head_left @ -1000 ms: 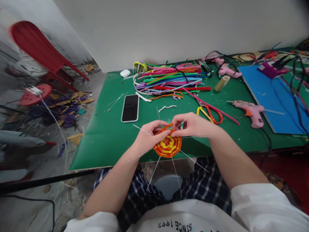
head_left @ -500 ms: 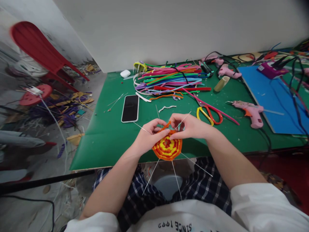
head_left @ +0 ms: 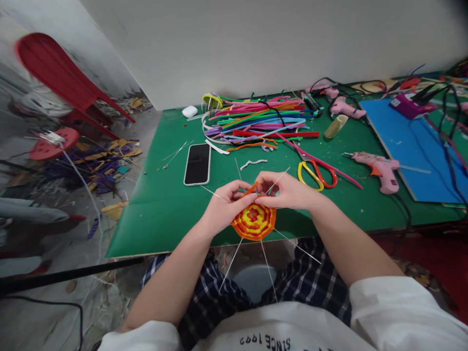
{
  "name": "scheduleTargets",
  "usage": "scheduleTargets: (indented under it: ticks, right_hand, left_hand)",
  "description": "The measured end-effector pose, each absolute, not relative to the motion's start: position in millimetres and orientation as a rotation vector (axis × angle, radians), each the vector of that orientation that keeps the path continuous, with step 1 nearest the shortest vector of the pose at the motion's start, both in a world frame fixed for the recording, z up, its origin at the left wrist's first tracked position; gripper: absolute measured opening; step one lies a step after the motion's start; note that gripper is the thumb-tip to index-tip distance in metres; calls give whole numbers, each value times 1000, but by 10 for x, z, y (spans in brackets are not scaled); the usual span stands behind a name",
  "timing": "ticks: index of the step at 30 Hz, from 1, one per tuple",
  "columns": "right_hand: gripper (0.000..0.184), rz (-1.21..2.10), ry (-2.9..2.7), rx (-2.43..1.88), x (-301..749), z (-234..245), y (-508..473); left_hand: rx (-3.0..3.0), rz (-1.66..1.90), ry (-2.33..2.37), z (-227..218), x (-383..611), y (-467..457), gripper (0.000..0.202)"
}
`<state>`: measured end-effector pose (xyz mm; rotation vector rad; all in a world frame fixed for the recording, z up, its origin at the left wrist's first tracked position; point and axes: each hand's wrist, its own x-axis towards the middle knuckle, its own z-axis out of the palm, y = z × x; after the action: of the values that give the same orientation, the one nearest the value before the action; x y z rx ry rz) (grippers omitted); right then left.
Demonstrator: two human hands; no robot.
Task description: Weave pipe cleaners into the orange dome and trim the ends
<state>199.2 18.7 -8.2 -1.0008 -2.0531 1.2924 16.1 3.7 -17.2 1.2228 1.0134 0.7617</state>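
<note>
Between my hands is a round woven disc (head_left: 253, 222) in rings of orange, red and yellow, with thin white wire spokes sticking out all round. My left hand (head_left: 227, 204) grips its upper left rim, thumb lying on top. At the upper right rim, my right hand (head_left: 280, 191) has thumb and fingers closed near a loose end of orange pipe cleaner (head_left: 251, 189). That end stands up from the rim between both hands. Fingertips partly cover the top of the disc, so the exact pinch of the right hand on the strand is hard to see.
A bundle of coloured pipe cleaners (head_left: 256, 119) lies at the back of the green table (head_left: 153, 214). A phone (head_left: 197, 165) is at left. Scissors (head_left: 317, 174), a pink glue gun (head_left: 380, 168) and a blue board (head_left: 402, 156) are at right. Cables trail at the far right.
The right thumb and fingers have shifted slightly left, closer to the left thumb. The orange end now leans between the hands, and the disc has tilted a little.
</note>
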Motion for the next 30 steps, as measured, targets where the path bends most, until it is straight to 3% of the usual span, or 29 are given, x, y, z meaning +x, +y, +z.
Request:
scheduleTargets:
  ticks: [3, 6, 9, 12, 16, 19, 23, 30]
  right_hand:
    - [29, 1494, -2030, -937, 2040, -85, 230]
    - [26, 1480, -1986, -999, 2177, -42, 283]
    - [21, 1231, -1948, -1195, 2365, 91, 267]
    - [20, 650, -1817, -1421, 2439, 250, 144]
    - [14, 115, -2152, -1307, 2173, 263, -45]
    - [15, -62, -2458, -1224, 1896, 117, -72]
    - [16, -237, -2461, -1246, 1765, -41, -15]
    - [18, -273, -2396, -1252, 1793, -80, 14]
  left_hand:
    - [1243, 771, 1037, -156, 156, 38, 21]
    - [1288, 788, 1069, -154, 147, 46, 18]
    - [1290, 770, 1084, -177, 138, 61, 18]
    - [1298, 766, 1106, -218, 141, 79, 19]
    - [1330, 773, 1118, -265, 163, 98, 19]
    - [1358, 796, 1118, -285, 173, 102, 18]
    - [1392, 809, 1137, -293, 164, 98, 17]
    - [1422, 842, 1128, -280, 156, 90, 18]
